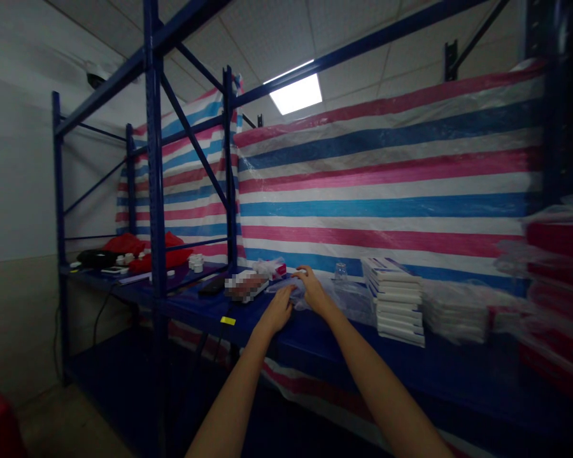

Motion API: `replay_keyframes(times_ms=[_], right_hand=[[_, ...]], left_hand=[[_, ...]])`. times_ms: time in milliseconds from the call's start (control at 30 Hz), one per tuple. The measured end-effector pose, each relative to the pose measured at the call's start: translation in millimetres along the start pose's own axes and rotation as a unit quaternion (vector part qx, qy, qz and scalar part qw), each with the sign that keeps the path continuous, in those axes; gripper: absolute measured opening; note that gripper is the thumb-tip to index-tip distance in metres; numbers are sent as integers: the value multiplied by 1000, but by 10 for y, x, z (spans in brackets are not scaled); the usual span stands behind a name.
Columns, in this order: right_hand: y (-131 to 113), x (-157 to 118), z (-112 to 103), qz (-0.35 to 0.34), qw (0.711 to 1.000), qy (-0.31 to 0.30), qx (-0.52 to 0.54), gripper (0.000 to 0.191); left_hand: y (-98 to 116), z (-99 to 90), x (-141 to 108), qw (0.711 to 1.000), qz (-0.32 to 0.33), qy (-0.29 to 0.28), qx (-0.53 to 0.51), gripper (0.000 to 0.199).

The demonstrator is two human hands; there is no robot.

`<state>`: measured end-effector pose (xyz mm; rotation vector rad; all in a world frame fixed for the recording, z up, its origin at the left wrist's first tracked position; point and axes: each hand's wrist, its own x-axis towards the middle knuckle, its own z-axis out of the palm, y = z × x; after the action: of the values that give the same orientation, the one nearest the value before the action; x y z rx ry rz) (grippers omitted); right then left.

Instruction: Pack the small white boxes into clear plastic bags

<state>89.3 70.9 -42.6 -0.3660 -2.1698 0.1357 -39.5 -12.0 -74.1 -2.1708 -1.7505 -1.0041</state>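
Over the blue shelf, a thin clear plastic bag (353, 299) spreads between and to the right of my two hands. My left hand (281, 310) is closed on the bag's near left part, fingers bent inward. Just right of it and slightly higher, my right hand (314, 294) curls its fingers and thumb at the film, seemingly pinching it; the exact contact is too small to make out. Close by on the left lies a red and white packet in clear wrap (271, 269), with a pixelated item (245, 286) in front of it.
Right of the bag stands a stack of white boxes (396, 302), then plastic-wrapped packs (456, 312) and red wrapped boxes (558, 286). A clear cup (340, 272) sits behind. Blue rack posts (155, 159) rise at left; red cloth (167, 254) and small white jars (195, 262) lie beyond.
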Motion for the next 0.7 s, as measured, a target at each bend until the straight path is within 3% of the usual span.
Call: replay_keyframes(times_ms=[133,233,367,500,600,700], right_hand=[[-43,-16,-25,8,998,-16,-63,69],[-63,-50,-60,29,984,-23,-173,63],[-50,-91,-84,72,960,-1,-271,51],[-17,-113,-97,134,938,-27,-317,41],[-14,-118,-99,175,926,-20,-335,41],[-22,-119,-95,212,915,1,-344,42]], left_hand=[[0,3,0,992,-87,-58,68,37],[34,-18,-12,989,-100,-58,89,34],[72,-36,-28,977,-139,-71,143,38],[61,-20,-16,962,-196,-91,165,47],[44,-11,-6,961,-208,-108,148,50],[51,-21,-12,968,-191,-80,139,54]])
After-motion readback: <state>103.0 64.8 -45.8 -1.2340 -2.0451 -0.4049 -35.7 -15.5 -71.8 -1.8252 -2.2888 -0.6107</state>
